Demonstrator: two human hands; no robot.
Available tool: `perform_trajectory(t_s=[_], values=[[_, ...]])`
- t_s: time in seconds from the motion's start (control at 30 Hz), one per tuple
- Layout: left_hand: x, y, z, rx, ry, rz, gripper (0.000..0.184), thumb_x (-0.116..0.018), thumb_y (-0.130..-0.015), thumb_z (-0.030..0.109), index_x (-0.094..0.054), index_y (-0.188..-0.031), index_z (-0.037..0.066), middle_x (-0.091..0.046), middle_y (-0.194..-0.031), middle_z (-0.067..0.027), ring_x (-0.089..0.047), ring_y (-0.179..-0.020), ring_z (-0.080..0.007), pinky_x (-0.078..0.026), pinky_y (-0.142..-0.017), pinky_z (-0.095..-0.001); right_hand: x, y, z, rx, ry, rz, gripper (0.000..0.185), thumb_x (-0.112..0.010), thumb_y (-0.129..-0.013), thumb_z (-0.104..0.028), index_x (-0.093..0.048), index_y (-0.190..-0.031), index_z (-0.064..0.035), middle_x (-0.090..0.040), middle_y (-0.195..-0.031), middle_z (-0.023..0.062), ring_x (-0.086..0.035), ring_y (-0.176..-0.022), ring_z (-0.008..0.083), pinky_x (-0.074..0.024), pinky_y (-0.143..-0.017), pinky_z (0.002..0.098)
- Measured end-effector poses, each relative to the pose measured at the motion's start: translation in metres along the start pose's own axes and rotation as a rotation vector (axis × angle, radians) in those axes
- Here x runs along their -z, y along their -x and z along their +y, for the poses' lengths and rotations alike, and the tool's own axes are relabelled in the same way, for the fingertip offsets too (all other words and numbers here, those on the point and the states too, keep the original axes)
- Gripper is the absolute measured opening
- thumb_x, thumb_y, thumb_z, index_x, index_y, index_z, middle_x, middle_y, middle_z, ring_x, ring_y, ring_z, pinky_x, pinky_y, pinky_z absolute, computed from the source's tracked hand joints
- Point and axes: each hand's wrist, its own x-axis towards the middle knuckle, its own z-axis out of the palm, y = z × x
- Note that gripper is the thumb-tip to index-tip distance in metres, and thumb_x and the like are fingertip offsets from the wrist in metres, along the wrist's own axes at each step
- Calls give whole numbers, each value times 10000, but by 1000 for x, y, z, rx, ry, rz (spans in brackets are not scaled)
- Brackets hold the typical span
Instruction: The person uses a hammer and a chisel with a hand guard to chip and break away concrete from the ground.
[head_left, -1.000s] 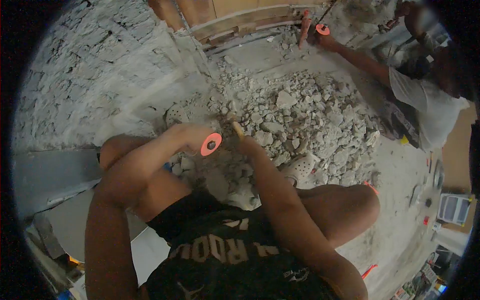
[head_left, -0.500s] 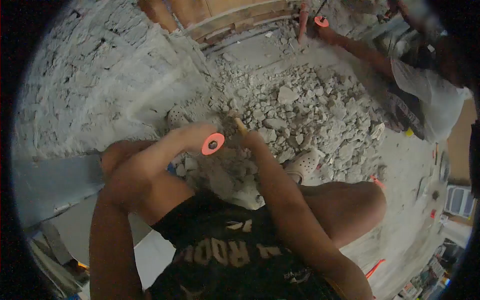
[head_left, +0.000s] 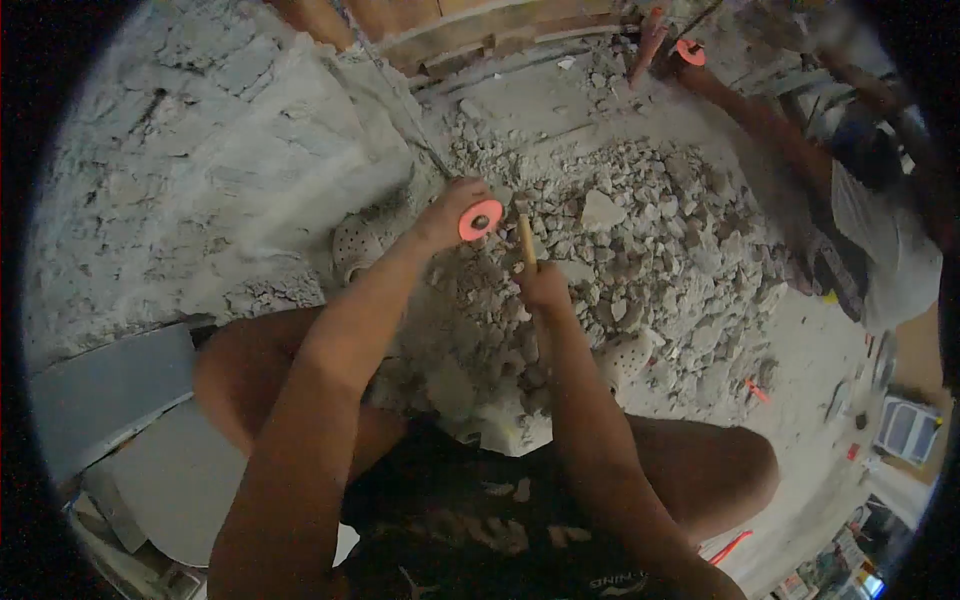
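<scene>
My left hand (head_left: pixel 455 207) is closed around a chisel; its round orange guard (head_left: pixel 480 221) sits on the near side of my fist and its thin metal shaft (head_left: pixel 425 137) runs up toward the base of the wall. My right hand (head_left: pixel 546 288) grips a hammer by its pale wooden handle (head_left: pixel 528 243). The hammer's head (head_left: pixel 521 204) is close to the right of the orange guard, apart from it. Broken rubble (head_left: pixel 650 215) lies beneath and around both hands.
A rough, chipped wall (head_left: pixel 200 170) rises at left. Wooden boards (head_left: pixel 500 35) stand at the back. At right, a co-worker in a light shirt (head_left: pixel 885 240) holds another tool with an orange guard (head_left: pixel 691 52). My perforated clogs (head_left: pixel 628 358) rest among the rubble.
My left hand has moved up and right with the chisel, whose shaft now shows against the wall's base. My right hand and hammer have shifted slightly right. The whole view has shifted.
</scene>
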Motion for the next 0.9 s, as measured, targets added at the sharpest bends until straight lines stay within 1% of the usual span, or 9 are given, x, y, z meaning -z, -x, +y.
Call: perform_trajectory(t_s=[0.13,0.2,0.3,0.4,0.6,0.67,0.7,0.8,0.9], values=[[-4,2,-55,276,199,199,295,-744,-686,47,-586,-936,32,-547,-904,-80,-563,-849,-276,-470,-776,-381,5,1,-10,-145,-48,-7,405,-658,-737,-287,-630,-970,43,-661,-814,239,-666,-744,369,-524,-664,456],[-9,4,-78,377,332,173,331,-775,-655,49,-584,-925,32,-545,-895,-77,-564,-849,-271,-464,-771,-382,-16,-35,37,89,23,173,262,-610,-823,-205,-579,-909,41,-600,-652,82,-584,-509,186,-455,-439,342],[-15,8,-107,206,231,385,415,-819,-588,63,-598,-938,31,-577,-955,-99,-579,-946,-258,-463,-819,-363,-6,-34,17,17,-98,31,241,-600,-826,-197,-563,-917,23,-575,-635,64,-563,-498,172,-448,-434,338],[-36,14,-94,193,63,236,431,-816,-616,99,-606,-986,31,-592,-1036,-119,-576,-1014,-263,-473,-872,-370,-4,-35,7,57,-68,35,215,-588,-832,-194,-555,-882,13,-553,-616,55,-542,-486,161,-427,-422,331],[-44,10,-30,209,216,338,320,-765,-648,88,-610,-927,65,-582,-950,-93,-580,-900,-308,-461,-857,-365,8,-17,-30,-98,-246,-34,214,-589,-829,-199,-552,-869,8,-548,-606,55,-535,-474,161,-412,-410,327],[-46,4,-28,208,43,361,277,-757,-661,105,-602,-886,61,-579,-901,-91,-574,-868,-305,-452,-866,-373,9,-18,-27,-82,-236,-47,249,-605,-832,-226,-555,-875,14,-547,-601,60,-537,-469,166,-417,-410,329],[-41,-3,-31,-5,-183,420,253,-749,-663,117,-587,-848,60,-565,-820,-96,-565,-836,-300,-447,-832,-377,10,-19,-22,-67,-222,-58,284,-620,-835,-253,-558,-881,21,-547,-595,65,-538,-465,172,-422,-410,331],[-23,-9,-50,220,181,364,259,-756,-660,131,-598,-855,64,-571,-837,-95,-568,-837,-298,-455,-805,-374,8,-28,-22,-11,32,82,372,-634,-851,-332,-566,-887,33,-546,-584,70,-534,-455,175,-419,-414,327],[-2,-7,-56,223,120,458,302,-780,-658,125,-607,-896,57,-591,-880,-93,-588,-858,-279,-474,-781,-376,6,-30,-21,41,77,104,424,-628,-867,-383,-573,-901,36,-552,-585,69,-533,-452,180,-420,-416,323]])
